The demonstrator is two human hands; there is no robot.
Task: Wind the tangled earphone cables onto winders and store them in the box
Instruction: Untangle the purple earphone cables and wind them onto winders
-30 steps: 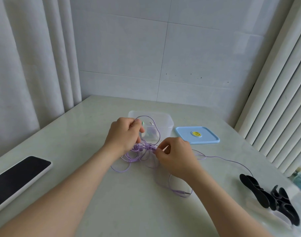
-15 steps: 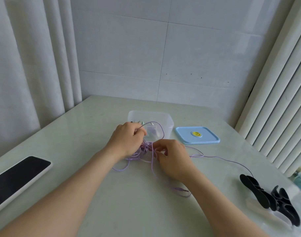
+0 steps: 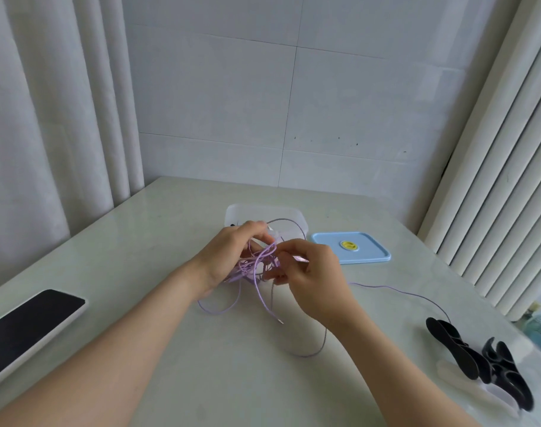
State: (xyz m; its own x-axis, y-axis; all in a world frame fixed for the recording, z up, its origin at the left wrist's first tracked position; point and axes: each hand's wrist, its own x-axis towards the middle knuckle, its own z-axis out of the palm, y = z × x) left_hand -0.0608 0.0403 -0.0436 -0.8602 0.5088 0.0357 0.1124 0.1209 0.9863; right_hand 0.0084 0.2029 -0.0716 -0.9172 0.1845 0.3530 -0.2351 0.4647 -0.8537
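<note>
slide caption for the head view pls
The left hand and right hand pinch the tangled purple earphone cable over the table; box, blue lid, black winders nearby

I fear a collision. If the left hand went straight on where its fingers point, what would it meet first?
Probably the clear box, right behind the left hand, which holds the purple cable tangle. Depth is unclear, so the gap cannot be judged.

Bare forearms point(image 3: 130, 331); bare left hand point(image 3: 229, 257), right hand point(image 3: 312, 278)

The cable point(image 3: 248, 267) I hold is lilac. At twelve o'clock the box point(image 3: 263, 210) is clear; its lid point(image 3: 371, 255), at two, is pale blue with a yellow sticker point(image 3: 348, 245). Winders point(image 3: 466, 355) at four: black.
</note>
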